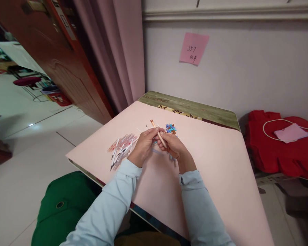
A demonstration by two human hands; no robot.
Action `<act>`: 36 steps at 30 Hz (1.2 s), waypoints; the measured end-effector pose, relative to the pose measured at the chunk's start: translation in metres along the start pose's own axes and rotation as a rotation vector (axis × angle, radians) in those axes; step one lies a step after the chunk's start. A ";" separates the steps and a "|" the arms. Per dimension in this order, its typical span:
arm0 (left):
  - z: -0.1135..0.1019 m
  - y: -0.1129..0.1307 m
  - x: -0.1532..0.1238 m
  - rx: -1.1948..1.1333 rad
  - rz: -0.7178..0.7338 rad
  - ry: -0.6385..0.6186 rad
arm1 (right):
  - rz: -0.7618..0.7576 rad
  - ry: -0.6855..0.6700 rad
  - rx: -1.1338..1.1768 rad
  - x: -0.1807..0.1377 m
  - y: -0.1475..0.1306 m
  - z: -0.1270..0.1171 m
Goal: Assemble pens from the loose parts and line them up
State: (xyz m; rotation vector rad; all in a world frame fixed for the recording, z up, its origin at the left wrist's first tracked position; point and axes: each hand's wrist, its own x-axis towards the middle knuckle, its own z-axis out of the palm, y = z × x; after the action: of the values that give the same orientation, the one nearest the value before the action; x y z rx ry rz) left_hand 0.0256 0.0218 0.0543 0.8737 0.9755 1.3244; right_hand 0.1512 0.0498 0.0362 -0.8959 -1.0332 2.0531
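Note:
Above the table, my left hand (145, 142) and my right hand (174, 145) meet around a tan pen-like stick (153, 124) with a brown end. It slants, brown end up and to the left. Fingers of both hands are closed on it. Beside my left hand lies a loose pile of slim pens or sticks (122, 150), some white with dark tips, others pinkish. Small blue and brown pieces (170, 128) lie just beyond my right hand. More small pieces are partly hidden beneath my hands.
A pale pink sheet covers the table (220, 171), leaving a green wood-look strip (190, 104) bare along the wall. On the right is a red cloth (269, 153) with a pink paper and cord. A green stool or seat (64, 205) stands left, near a brown door (56, 51).

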 end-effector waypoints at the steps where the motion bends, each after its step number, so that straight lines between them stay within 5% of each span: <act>1: 0.000 0.002 -0.001 -0.038 -0.012 -0.007 | 0.003 -0.036 -0.022 -0.001 0.000 0.000; 11: -0.015 0.011 0.000 -0.221 -0.015 0.084 | -0.108 -0.227 -0.060 -0.005 0.004 0.001; 21: -0.003 0.015 -0.001 -0.198 0.062 0.192 | -0.157 -0.007 -0.164 -0.005 -0.003 0.010; 27: -0.003 0.016 0.010 -0.198 0.024 0.145 | -0.286 0.066 -0.200 -0.006 -0.004 0.016; 32: -0.003 0.020 0.013 -0.211 -0.022 0.076 | -0.139 -0.158 0.075 -0.013 -0.010 0.023; 36: -0.005 0.022 0.007 -0.253 -0.035 -0.002 | 0.017 -0.213 0.281 -0.015 -0.014 0.026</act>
State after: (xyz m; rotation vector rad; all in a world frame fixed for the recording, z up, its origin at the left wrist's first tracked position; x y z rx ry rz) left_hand 0.0129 0.0300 0.0720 0.6613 0.7967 1.3814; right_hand 0.1425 0.0339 0.0638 -0.5540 -0.8169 2.2738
